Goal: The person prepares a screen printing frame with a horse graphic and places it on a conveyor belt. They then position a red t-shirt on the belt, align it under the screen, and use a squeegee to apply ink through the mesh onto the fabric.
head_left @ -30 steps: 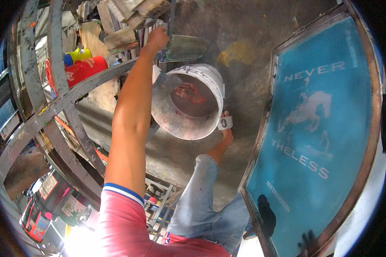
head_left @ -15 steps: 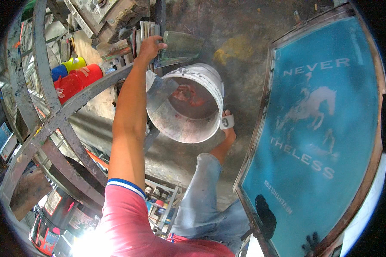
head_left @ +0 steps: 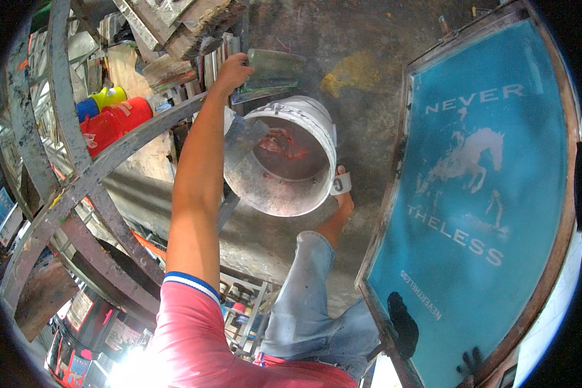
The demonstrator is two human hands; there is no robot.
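Head view: above the round white plastic bucket, the half-curled left hand meets a flat grey-green panel; whether it grips, I cannot tell, likewise the silhouetted right hand.

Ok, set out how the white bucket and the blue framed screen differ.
The white bucket is round and hollow; the blue framed screen is flat. The bucket holds something reddish; the screen bears a pale horse figure. The bucket's rim is whitish; the screen's is brown. Both show some white.
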